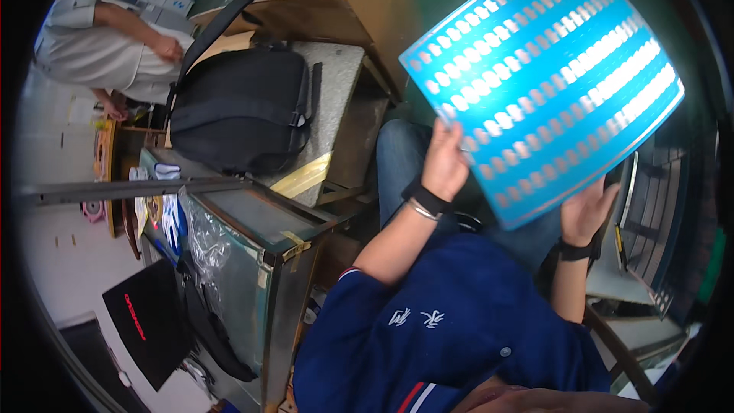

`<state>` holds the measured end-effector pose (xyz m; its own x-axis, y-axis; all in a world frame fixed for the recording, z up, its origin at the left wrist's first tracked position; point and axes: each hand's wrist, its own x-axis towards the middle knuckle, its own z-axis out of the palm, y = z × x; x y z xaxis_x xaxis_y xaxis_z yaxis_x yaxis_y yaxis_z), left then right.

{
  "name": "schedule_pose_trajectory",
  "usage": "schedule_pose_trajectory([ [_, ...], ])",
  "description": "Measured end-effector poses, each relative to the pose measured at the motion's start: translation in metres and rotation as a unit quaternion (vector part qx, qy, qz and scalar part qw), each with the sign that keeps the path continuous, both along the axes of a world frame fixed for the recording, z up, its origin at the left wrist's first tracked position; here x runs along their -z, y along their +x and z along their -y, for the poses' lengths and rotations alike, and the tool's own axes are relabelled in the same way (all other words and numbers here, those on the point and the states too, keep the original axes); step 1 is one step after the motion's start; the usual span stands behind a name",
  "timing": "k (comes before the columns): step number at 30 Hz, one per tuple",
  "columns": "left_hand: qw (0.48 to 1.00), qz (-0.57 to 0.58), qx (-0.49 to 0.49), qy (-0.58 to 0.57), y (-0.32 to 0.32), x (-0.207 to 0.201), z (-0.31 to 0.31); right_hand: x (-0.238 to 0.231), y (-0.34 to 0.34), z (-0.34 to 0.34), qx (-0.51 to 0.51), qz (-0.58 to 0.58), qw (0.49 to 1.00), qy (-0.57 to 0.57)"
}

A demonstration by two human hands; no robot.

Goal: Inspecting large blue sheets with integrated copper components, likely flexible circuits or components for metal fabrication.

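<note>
Your left hand (445, 162) holds the glossy blue, flat four-sided sheet (552, 102), its spotted rows running forward-right from there; your right hand (586, 214), thumb spread, grip unclear, is at its near edge.

The right hand (587, 216) has its fingers partly hidden behind the blue sheet (541, 86). The view's far edge cuts off the cardboard box (375, 11).

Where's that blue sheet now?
The blue sheet is at the upper right of the head view, with the left hand at its left edge and the right hand at its lower edge.
</note>
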<state>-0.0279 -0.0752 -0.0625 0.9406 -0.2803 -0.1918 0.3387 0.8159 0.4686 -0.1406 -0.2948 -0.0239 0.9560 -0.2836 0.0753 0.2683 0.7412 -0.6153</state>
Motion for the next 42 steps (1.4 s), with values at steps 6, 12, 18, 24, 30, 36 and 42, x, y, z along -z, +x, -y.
schedule_pose_trajectory([
  [6, 0.970, 0.041, 0.207, 0.121, -0.009, -0.003, 0.012, -0.026, 0.017, 0.008, 0.161, -0.182, 0.938, -0.246],
  [12, 0.835, 0.136, 0.183, 0.501, -0.009, 0.062, -0.051, -0.028, 0.028, 0.030, 0.246, -0.180, 0.875, -0.375],
  [18, 0.823, 0.074, 0.041, 0.562, -0.012, 0.117, -0.110, 0.027, 0.049, 0.007, 0.229, -0.245, 0.801, -0.496],
  [24, 0.832, 0.031, 0.001, 0.554, -0.007, 0.108, -0.093, 0.106, 0.079, -0.015, 0.221, -0.256, 0.794, -0.505],
  [30, 0.814, 0.036, 0.010, 0.580, -0.006, 0.106, -0.095, 0.124, 0.106, -0.020, 0.176, -0.250, 0.787, -0.536],
  [36, 0.813, 0.031, 0.008, 0.582, -0.006, 0.108, -0.095, 0.126, 0.147, 0.002, 0.144, -0.220, 0.841, -0.473],
  [42, 0.807, 0.033, 0.012, 0.590, -0.005, 0.113, -0.095, 0.172, 0.189, -0.005, 0.114, -0.316, 0.713, -0.615],
])
